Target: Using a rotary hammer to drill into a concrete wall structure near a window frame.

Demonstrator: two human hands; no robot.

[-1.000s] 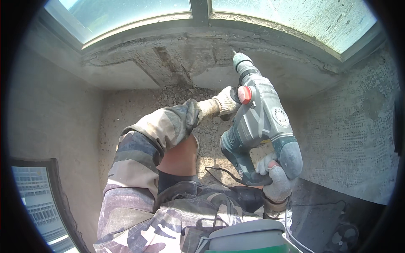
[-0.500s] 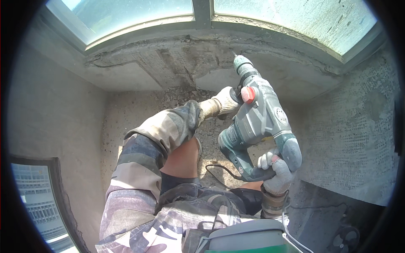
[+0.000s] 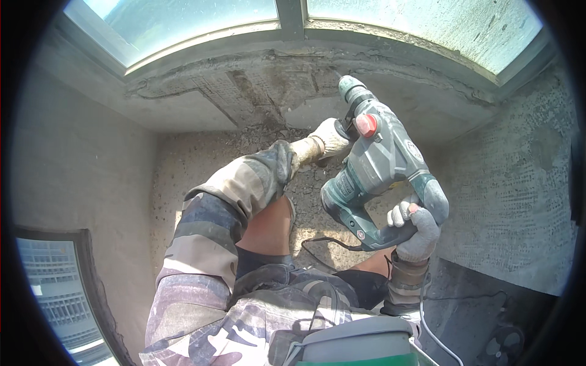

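A grey-green rotary hammer drill [image 3: 381,155] with a red selector knob [image 3: 366,125] is held between my gloved hands. My left hand [image 3: 331,138] wraps round the side handle near the front of the drill. At the rear, my right hand [image 3: 419,230] is closed round the main grip. The drill's tip points up and slightly left at the chipped wall [image 3: 256,91] below the window. Whether the bit touches the wall cannot be made out. From the grip's base a dark power cord [image 3: 320,241] loops down past my legs.
Broken rubble [image 3: 262,137] lies along the foot of the wall. Window frames [image 3: 292,24] run above it, and another window [image 3: 58,293] is at lower left. A rough plaster wall [image 3: 506,201] stands at right, with a fan [image 3: 503,344] near the lower right.
The drill's body and rear grip have shifted right and slightly up, my right hand moving with them. My left hand has risen a little. Both hands keep their hold.
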